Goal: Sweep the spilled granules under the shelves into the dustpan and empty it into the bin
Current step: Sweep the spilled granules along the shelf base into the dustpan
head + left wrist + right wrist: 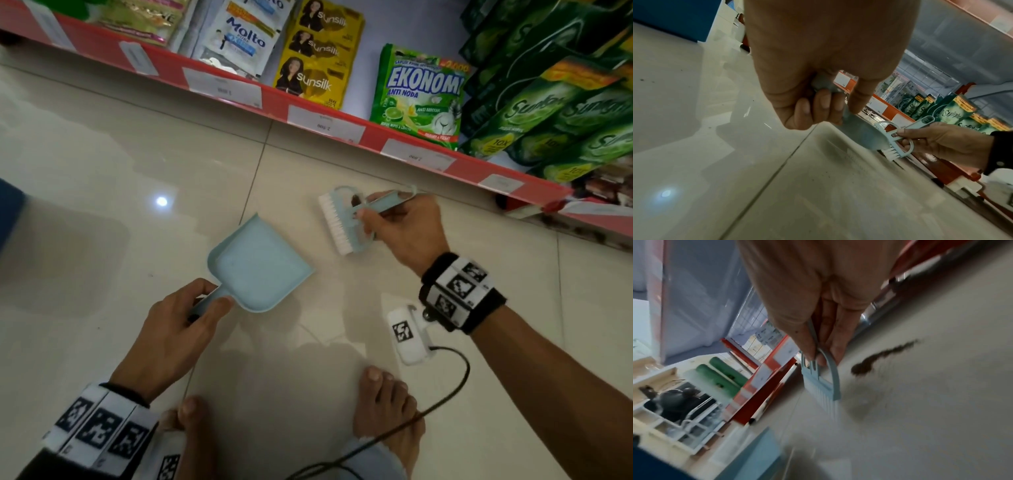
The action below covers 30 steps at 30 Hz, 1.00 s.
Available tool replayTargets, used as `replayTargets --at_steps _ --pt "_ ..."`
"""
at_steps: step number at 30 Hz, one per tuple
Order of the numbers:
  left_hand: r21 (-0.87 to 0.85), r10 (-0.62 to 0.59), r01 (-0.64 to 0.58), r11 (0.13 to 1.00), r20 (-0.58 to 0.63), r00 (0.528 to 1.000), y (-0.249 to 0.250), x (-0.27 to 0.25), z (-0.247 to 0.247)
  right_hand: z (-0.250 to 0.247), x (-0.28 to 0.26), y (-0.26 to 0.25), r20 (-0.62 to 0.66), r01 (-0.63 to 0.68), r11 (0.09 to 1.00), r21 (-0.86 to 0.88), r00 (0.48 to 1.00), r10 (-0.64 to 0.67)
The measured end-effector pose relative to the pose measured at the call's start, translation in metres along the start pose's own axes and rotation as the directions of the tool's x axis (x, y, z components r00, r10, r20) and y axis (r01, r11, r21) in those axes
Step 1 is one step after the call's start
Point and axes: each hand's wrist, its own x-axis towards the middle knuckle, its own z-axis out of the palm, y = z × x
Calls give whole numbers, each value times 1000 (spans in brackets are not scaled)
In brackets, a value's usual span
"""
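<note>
Brush and dustpan ready by the shelf, pan not yet loaded

Your left hand (171, 329) is gripping the pale blue dustpan (258, 263) by its handle, keeping its open mouth facing the red bottom shelf (342, 135) so granules can be swept in; your right hand (407, 229) is clasping the matching hand brush (337, 222), bristles angled down toward the tiled floor (102, 154). The dark granules (884, 356) are lying in a streak near the shelf's foot

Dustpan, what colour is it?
Pale blue dustpan; the head view shows it best.
</note>
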Motion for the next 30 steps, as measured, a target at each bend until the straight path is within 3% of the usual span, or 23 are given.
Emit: replayTargets --at_steps 1,5,10,13,17,21,26,30 --pt "8 -26 26 1000 -25 999 -9 3 -17 10 -11 1 50 -11 1000 15 999 11" --pt "38 -2 2 999 -9 1000 -11 -4 2 29 -30 12 213 42 988 -150 977 -9" --pt "-6 12 -12 1000 -25 1000 -11 5 11 -19 8 13 58 132 892 -432 991 -118" --pt "-5 30 -30 1000 -7 1000 -2 15 20 -51 26 10 44 124 918 -377 992 -116" --pt "-25 55 -54 998 40 998 8 25 35 -69 17 13 205 163 969 -185 971 -124" --pt "-20 52 -51 998 49 997 13 31 43 -58 6 28 376 185 936 -301 925 -62" --pt "22 44 -44 999 19 999 11 29 41 -64 24 30 135 150 879 -453 986 -99" --pt "49 41 -39 998 -41 998 8 25 37 -50 28 15 46 96 960 -264 995 -86"
